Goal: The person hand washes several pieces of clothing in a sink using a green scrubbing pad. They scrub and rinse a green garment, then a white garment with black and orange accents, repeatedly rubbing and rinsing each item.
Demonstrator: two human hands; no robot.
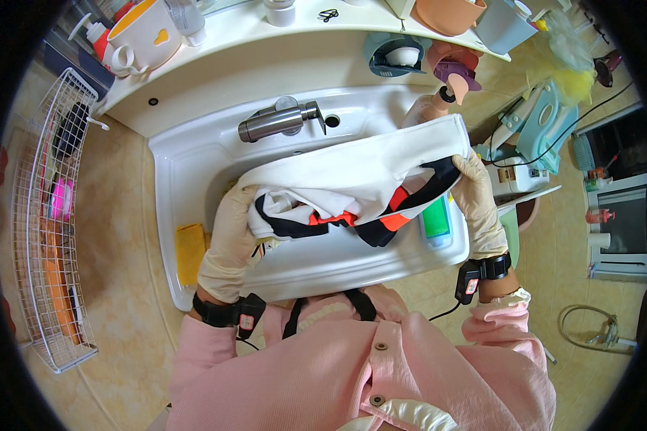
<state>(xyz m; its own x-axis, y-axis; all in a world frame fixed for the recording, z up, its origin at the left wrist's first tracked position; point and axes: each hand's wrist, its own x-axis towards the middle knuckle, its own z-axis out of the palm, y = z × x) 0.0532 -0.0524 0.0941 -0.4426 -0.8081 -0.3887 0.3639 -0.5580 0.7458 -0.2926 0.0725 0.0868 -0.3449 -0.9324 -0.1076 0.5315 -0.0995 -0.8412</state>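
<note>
Both my hands wear pale latex gloves and hold a white garment (323, 172) with black and orange-red parts above a white washbasin (178, 156). My left hand (232, 226) grips the garment's left end, its fingers partly hidden by the cloth. At the right end, my right hand (472, 188) pinches the edge near a black panel, thumb on top. Under my left hand, some striped cloth (260, 250) shows in the basin, mostly hidden. A yellow cloth (190, 253) lies on the basin's left rim. Near my right hand, a green bar in a clear-blue box (435, 221) sits on the right side.
A metal faucet (280, 121) rises behind the garment. A pump bottle (431, 105) stands at the basin's back right corner. A white wire basket (59, 226) hangs at left. Above runs a shelf (232, 40) with a mug (145, 37) and bottles. A folded light-blue item (542, 121) is at right.
</note>
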